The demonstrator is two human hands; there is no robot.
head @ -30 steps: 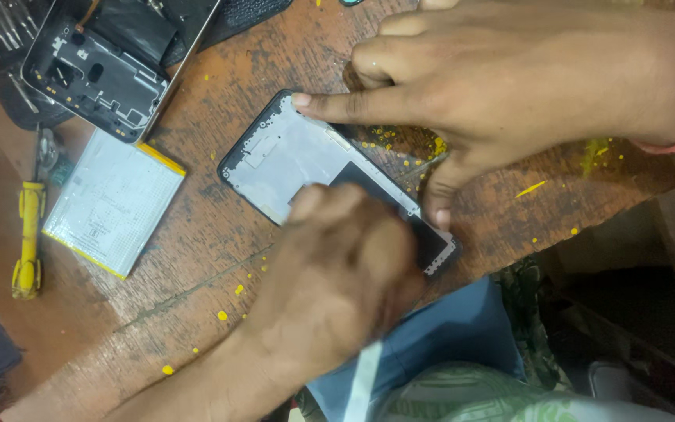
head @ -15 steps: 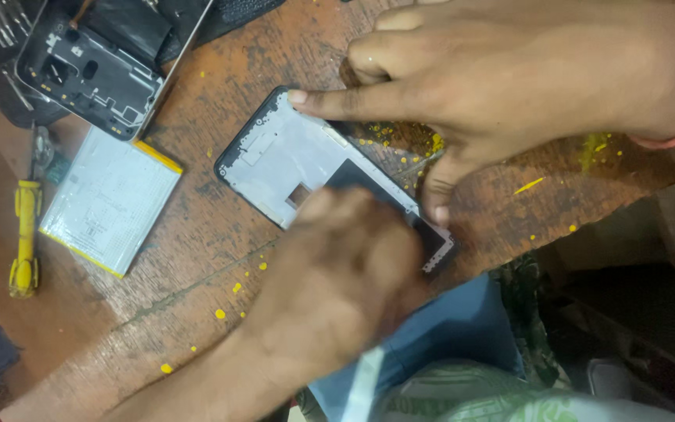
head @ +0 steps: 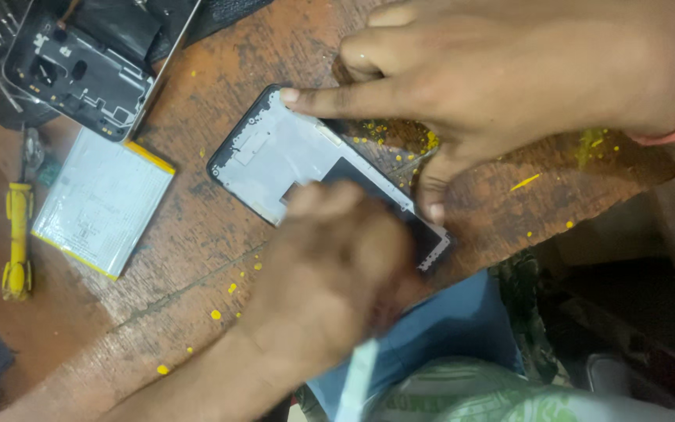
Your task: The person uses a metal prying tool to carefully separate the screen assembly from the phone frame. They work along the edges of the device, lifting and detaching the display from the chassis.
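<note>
A single head-worn camera looks steeply down, close over a wooden table (head: 197, 258). The table's edge runs diagonally, with the floor at lower right. Both hands (head: 330, 273) fill the middle of the frame. No second view shares the scene.
</note>
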